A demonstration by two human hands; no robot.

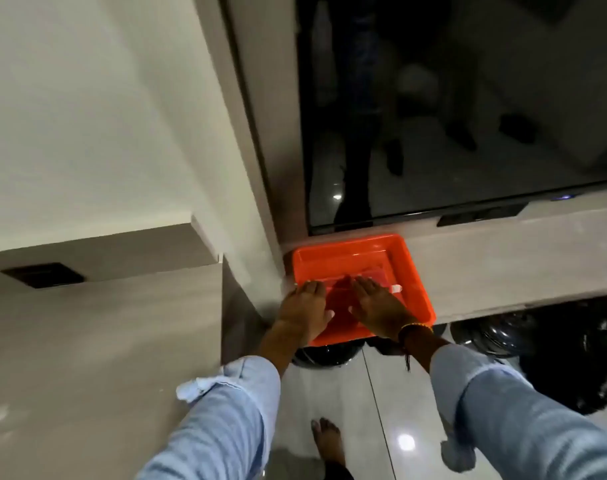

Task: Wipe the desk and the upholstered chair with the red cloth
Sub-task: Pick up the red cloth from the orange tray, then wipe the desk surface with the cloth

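I have both hands flat and open over the red cloth in the orange tray on the desk: left hand, right hand, neither gripping. Wiping hasn't begun, I judge; next I must gather the cloth.

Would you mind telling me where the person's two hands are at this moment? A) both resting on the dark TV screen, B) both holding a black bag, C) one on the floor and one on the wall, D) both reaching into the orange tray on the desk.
D: the left hand and right hand lie flat inside the orange tray, over something red in it.
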